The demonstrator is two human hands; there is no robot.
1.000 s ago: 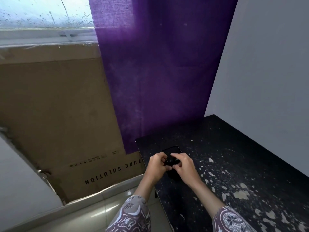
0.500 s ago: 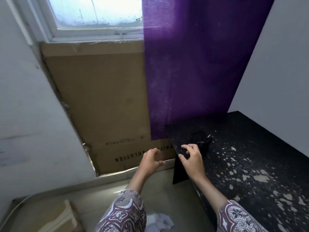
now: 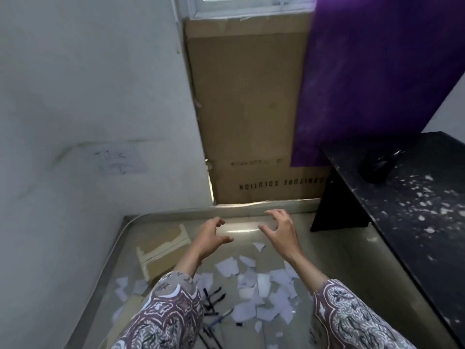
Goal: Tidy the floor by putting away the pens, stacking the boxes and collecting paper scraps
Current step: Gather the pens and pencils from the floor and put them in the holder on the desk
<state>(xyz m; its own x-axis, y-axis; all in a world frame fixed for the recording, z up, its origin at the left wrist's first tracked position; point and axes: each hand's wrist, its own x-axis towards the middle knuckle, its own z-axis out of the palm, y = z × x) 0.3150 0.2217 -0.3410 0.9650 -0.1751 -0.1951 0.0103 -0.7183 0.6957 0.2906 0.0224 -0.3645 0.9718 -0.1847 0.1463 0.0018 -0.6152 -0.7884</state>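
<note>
Torn white paper scraps lie scattered over the floor below my arms. Several dark pens lie among them near my left sleeve. A flat cardboard box with a pale edge rests on the floor to the left. My left hand and my right hand hover above the floor, both empty with fingers spread and curled. A small black holder stands on the black table, to the right of my hands.
A black table flecked with white bits fills the right side. A tall cardboard carton leans against the wall under the window, partly behind a purple curtain. A white wall closes the left.
My hands left the black holder on the table and moved left and down over the floor. The view swung left and down, bringing the paper scraps, pens and flat box into sight.
</note>
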